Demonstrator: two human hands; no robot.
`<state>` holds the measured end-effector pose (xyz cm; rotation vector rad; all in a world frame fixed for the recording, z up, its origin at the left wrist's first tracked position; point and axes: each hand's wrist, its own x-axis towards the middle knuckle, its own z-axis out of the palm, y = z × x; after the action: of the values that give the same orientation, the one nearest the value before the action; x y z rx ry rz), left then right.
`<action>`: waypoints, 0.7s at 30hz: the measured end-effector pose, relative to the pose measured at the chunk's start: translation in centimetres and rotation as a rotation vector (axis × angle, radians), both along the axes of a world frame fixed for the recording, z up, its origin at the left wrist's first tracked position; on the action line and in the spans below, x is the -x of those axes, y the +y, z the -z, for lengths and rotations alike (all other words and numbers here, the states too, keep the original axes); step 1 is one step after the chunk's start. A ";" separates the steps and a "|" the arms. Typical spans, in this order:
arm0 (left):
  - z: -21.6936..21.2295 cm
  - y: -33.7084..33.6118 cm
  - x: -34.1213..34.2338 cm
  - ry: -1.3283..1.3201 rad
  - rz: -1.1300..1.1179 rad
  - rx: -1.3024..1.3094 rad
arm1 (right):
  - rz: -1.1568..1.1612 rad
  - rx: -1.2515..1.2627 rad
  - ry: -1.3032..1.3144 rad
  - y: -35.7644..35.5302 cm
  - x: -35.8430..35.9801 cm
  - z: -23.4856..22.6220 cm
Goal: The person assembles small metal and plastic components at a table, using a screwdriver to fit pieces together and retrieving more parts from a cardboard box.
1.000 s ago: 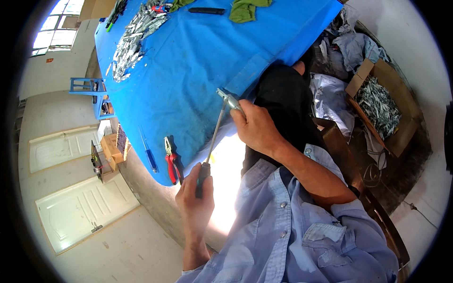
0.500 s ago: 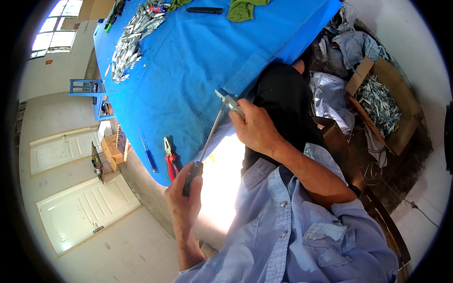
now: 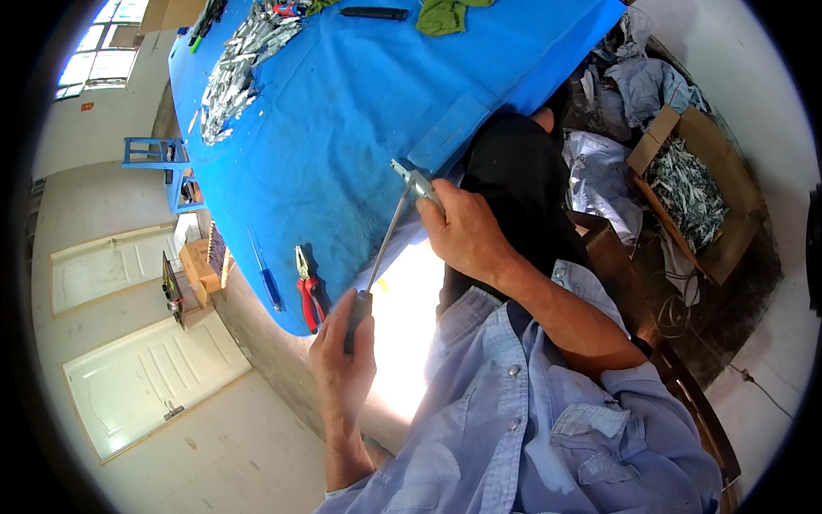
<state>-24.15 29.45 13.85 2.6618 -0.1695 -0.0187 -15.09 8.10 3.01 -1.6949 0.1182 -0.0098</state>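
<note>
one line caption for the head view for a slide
Left hand drives a screwdriver into a small metal part held by the right hand beside a blue table.

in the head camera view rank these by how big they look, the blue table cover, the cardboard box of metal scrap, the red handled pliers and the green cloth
1. blue table cover
2. cardboard box of metal scrap
3. green cloth, partly cut off by the picture's edge, so unsure
4. red handled pliers, looking close to the cloth in size

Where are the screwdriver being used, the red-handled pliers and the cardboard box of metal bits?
screwdriver (image 3: 387,238): head view, on its metal shaft.
red-handled pliers (image 3: 308,295): head view, on the red grips.
cardboard box (image 3: 741,230): head view, on its brown side wall.
</note>
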 end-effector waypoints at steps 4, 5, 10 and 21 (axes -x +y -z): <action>-0.8 -1.0 -0.5 -0.018 -0.038 -0.150 | -0.003 0.040 -0.003 -0.3 0.1 -0.2; -0.9 -1.0 -0.7 -0.018 -0.068 -0.197 | 0.003 0.056 -0.006 -0.2 0.4 -0.2; -1.1 0.6 0.3 -0.121 -0.067 -0.030 | -0.015 -0.123 0.042 -0.2 0.4 0.4; -2.3 1.7 -1.2 0.132 -0.066 0.118 | -0.134 -0.466 0.340 -1.9 -0.3 -1.2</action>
<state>-22.93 31.14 16.19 2.5371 -0.0385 -0.1583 -14.80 6.17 4.21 -1.2230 0.2406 0.3799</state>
